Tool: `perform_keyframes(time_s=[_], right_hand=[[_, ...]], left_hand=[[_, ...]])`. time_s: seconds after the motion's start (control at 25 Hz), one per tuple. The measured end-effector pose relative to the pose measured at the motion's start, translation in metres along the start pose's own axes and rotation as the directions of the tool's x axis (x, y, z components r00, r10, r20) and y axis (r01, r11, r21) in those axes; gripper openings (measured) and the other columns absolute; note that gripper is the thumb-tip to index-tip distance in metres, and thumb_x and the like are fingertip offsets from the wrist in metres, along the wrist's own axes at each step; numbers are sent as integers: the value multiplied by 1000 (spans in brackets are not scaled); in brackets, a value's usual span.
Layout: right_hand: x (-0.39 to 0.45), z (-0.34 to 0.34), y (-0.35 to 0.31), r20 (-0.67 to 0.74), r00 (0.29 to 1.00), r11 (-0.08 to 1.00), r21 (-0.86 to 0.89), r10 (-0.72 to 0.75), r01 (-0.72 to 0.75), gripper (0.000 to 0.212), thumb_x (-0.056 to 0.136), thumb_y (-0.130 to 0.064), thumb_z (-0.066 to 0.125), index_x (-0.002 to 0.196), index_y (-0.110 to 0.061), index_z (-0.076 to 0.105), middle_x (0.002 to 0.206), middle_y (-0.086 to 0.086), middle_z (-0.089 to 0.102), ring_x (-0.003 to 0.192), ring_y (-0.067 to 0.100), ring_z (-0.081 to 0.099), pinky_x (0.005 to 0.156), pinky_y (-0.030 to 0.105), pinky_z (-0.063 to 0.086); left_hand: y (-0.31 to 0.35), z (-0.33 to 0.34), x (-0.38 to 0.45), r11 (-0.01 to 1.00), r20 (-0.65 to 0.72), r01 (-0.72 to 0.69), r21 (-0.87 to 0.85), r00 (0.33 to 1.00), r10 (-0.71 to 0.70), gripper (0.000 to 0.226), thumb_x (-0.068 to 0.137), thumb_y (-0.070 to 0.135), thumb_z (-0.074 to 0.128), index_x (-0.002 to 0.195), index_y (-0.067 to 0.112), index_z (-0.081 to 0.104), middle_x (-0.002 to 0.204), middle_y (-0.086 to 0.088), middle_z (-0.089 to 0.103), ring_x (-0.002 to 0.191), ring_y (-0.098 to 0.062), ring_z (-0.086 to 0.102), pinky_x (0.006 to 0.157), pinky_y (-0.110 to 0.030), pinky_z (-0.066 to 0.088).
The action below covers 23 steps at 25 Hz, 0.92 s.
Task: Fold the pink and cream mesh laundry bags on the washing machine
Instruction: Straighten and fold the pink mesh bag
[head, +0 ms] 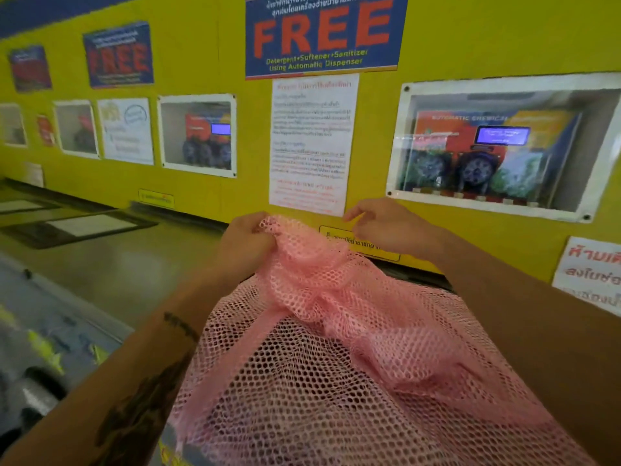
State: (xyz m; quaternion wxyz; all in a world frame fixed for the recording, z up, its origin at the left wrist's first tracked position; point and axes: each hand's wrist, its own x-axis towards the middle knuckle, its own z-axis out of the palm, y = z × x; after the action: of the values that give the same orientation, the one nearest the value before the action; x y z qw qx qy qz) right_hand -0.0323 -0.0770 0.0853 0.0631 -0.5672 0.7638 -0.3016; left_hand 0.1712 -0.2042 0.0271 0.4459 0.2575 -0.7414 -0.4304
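- Left hand (247, 238) bunching the top edge of pink mesh bag (336, 348).
- Right hand (383, 227) just beside, fingers curled; grip unclear.
- Yellow wall (201, 79) behind.

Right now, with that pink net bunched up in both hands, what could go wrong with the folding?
The pink mesh bag is crumpled, with only its far edge gripped, by the left hand; the right hand seems barely to pinch it. A fold started now would likely come out lopsided. Fingers could also snag in the open holes. The loose lower part hangs toward the camera and might slip off the washing machine top.
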Motion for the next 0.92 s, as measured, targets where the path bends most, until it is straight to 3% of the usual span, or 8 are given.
perform_keyframes(time_s=[0.12,0.28,0.4,0.56,0.64,0.72,0.8,0.92], right_hand=[[-23,13,2,448,887,948,-317,113,39,75,85,-28,69,149,-29,31,150,2,42,130,23,46,102,36,41],[-40,32,19,383,915,893,-446,126,64,83,87,-24,66,151,-22,13,131,7,55,109,25,61,86,41,54],[-42,31,23,300,948,957,-289,111,-21,74,84,-4,64,147,-20,29,86,-5,54,72,13,59,51,31,45],[-51,-6,12,223,971,995,-9,-92,96,56,81,-5,73,129,-29,56,83,1,63,71,15,59,58,29,44],[-68,-30,1,548,781,933,340,-298,118,56,84,-8,72,135,-26,54,96,6,69,84,16,64,71,26,50],[-76,-42,-4,627,620,805,593,-471,12,56,89,-7,66,141,-13,48,109,14,66,94,22,65,83,32,52],[-70,-42,-5,481,802,827,561,-355,30,45,90,-6,65,133,-15,56,108,16,67,94,25,66,82,38,55],[-62,-20,4,260,964,975,-196,-48,102,39,92,-17,64,130,-26,56,117,4,66,103,19,62,90,40,53]], left_hand=[[-3,-14,0,985,58,21,-172,998,-11,29,68,18,65,93,27,76,93,1,77,89,-22,72,74,-37,54],[-8,-11,1,975,49,154,-161,988,-148,46,76,16,74,120,12,61,113,-13,70,100,-32,68,86,-47,55],[-11,-2,0,967,-11,168,-190,985,-173,24,89,14,64,112,11,66,107,-15,71,93,-32,68,79,-42,55],[-7,-12,0,969,-19,165,-182,985,-172,16,82,8,57,88,12,71,86,-10,70,79,-26,62,70,-37,44],[-4,-24,-1,987,-28,120,-106,992,-124,22,75,7,55,89,21,66,93,-7,69,82,-25,60,66,-32,41],[6,-36,-2,991,-136,66,-117,987,-82,34,72,5,52,93,30,61,103,-5,69,94,-23,64,67,-32,42],[22,-44,-4,991,-267,-66,-116,963,33,32,69,13,51,92,32,62,99,-3,70,94,-20,64,69,-32,43],[34,-31,-12,986,-106,-158,62,981,164,25,73,25,57,96,31,65,93,-3,71,83,-24,66,70,-33,47]])
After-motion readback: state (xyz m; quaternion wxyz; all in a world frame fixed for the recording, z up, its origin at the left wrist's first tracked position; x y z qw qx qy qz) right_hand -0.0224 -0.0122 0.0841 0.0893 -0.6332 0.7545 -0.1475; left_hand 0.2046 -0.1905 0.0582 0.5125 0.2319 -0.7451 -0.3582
